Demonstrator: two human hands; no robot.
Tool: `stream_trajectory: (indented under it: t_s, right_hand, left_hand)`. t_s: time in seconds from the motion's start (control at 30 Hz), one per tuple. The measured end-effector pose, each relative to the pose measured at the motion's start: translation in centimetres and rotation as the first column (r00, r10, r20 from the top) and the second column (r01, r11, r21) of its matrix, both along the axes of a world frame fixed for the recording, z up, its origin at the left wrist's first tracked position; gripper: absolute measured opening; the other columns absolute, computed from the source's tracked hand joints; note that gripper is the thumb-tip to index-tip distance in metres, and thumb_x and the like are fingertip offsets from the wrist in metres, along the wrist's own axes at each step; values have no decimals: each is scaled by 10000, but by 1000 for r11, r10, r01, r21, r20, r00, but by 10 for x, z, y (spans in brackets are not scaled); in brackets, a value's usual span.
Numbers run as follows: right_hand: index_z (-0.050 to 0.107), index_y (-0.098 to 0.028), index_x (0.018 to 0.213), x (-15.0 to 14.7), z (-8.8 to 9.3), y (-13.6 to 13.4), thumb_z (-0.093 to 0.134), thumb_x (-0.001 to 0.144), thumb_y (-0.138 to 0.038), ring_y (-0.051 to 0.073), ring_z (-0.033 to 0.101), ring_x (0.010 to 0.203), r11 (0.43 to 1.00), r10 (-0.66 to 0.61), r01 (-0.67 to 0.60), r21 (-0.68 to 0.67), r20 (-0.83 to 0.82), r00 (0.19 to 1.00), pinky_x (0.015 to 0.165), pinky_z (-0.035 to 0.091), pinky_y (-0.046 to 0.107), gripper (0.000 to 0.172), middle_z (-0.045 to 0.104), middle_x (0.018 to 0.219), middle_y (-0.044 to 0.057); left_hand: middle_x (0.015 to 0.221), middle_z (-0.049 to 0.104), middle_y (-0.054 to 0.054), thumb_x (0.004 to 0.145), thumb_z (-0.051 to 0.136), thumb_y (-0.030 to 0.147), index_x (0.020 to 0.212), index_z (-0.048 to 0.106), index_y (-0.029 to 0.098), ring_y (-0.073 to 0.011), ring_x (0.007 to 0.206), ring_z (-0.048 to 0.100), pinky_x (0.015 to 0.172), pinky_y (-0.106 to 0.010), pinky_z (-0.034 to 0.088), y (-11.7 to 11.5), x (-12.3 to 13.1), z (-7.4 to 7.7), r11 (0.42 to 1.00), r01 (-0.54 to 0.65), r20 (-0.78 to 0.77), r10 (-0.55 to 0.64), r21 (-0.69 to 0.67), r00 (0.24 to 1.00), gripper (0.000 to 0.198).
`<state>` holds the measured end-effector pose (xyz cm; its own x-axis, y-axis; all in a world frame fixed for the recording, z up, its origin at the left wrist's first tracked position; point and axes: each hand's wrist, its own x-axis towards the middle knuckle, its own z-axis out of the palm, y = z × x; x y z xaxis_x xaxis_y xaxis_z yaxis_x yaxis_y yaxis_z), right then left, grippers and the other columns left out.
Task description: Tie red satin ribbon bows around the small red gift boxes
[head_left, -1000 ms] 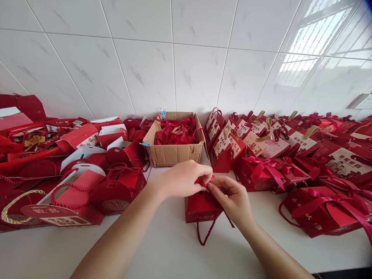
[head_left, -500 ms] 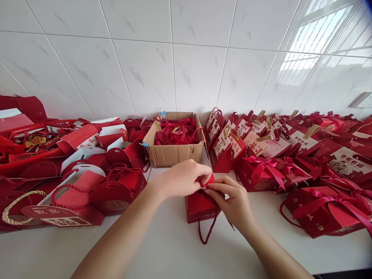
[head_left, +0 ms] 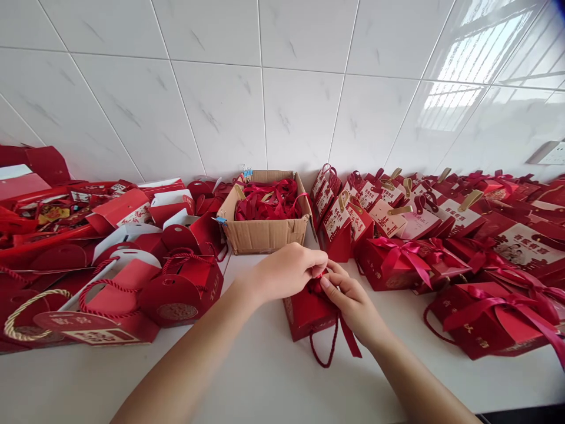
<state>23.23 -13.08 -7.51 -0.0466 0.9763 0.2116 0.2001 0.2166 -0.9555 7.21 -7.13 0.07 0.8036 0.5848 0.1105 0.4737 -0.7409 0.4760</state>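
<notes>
A small red box (head_left: 310,315) stands on the white table, its dark red cord handle (head_left: 326,356) hanging over the near side. Above its top, my left hand (head_left: 289,272) has its fingers pinched on a red ribbon. My right hand (head_left: 355,303) meets it from the right, thumb and fingers closed on the same ribbon, whose loose end (head_left: 350,337) hangs down below that hand. The fingers partly hide the ribbon and the top of the box.
A cardboard box (head_left: 265,237) of red ribbons stands behind my hands. Open red boxes (head_left: 179,294) crowd the left side. Gift boxes with bows (head_left: 494,321) and handled boxes (head_left: 338,235) fill the right. A tiled wall (head_left: 229,118) rises behind.
Both hands have shifted slightly to the right, with the small box turned a little. More of the ribbon's loose end now hangs below my right hand.
</notes>
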Motion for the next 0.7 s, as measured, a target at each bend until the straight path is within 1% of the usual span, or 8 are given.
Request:
stream_trajectory:
  t_s: [0.1, 0.2, 0.27, 0.3, 0.37, 0.43, 0.53, 0.7]
  right_hand:
    - [654, -188, 676, 0, -1, 0, 523, 837, -500, 273, 479, 1169, 999, 5, -9, -36, -103, 995, 871, 450, 354, 374, 532, 1260, 92]
    - [652, -189, 703, -1, -2, 0, 522, 848, -479, 271, 436, 1229, 997, -2, -14, -82, -195, 981, 915, 431, 364, 350, 511, 1296, 93]
    - [665, -192, 738, -2, -3, 0, 526, 847, -476, 276, 382, 1282, 995, -21, -1, -103, -210, 977, 951, 408, 377, 335, 465, 1352, 90]
    - [673, -192, 753, -2, -4, 0, 530, 844, -477, 278, 355, 1303, 994, -32, 10, -109, -209, 977, 967, 396, 383, 331, 436, 1380, 88]
    - [684, -196, 760, -3, -4, 0, 538, 838, -479, 280, 315, 1331, 993, -53, 29, -118, -208, 977, 989, 378, 390, 328, 394, 1416, 79]
    - [689, -200, 743, -3, -4, 0, 545, 835, -477, 276, 297, 1343, 992, -67, 42, -120, -212, 975, 1007, 361, 392, 326, 395, 1417, 74]
    - [704, -207, 769, -4, -4, 0, 549, 831, -480, 275, 313, 1335, 992, -84, 62, -112, -205, 975, 1015, 355, 406, 320, 400, 1413, 80]
    - [729, -226, 820, -6, -3, 0, 563, 820, -481, 272, 323, 1325, 992, -81, 55, -115, -233, 969, 974, 403, 387, 304, 410, 1396, 81]
  left_hand:
    - [697, 556, 22, 796, 380, 72, 726, 461, 185, -100, 617, 483, 579, -214, 340, 1, 6, -6, 1000, 13, 58, -14, 25, 998, 155]
    - [833, 553, -5, 811, 451, 131, 820, 476, 186, -122, 719, 503, 653, -230, 380, -1, 7, -5, 991, -66, 129, 51, 115, 990, 61]
    - [875, 551, -16, 803, 496, 177, 824, 492, 185, -134, 742, 507, 661, -242, 388, -3, 5, -2, 984, -118, 116, 102, 135, 988, 23]
    - [863, 561, -15, 807, 503, 208, 807, 508, 186, -136, 729, 510, 644, -244, 387, -4, 2, 1, 985, -126, 82, 118, 114, 990, 23]
    - [814, 591, -11, 821, 498, 277, 770, 549, 191, -137, 683, 519, 596, -244, 378, -5, -2, 4, 993, -118, -9, 118, 27, 993, 113]
    - [800, 622, -10, 818, 506, 327, 784, 590, 200, -138, 658, 533, 567, -244, 372, -6, -5, 6, 992, -109, -59, 105, -59, 993, 156]
    - [818, 652, -12, 801, 535, 340, 821, 621, 202, -137, 658, 550, 571, -239, 380, -5, -4, 5, 986, -118, -27, 116, -114, 993, 164]
    - [747, 678, -17, 798, 542, 288, 743, 663, 178, -128, 638, 564, 589, -234, 388, -1, -2, 4, 979, -141, 1, 142, -144, 990, 173]
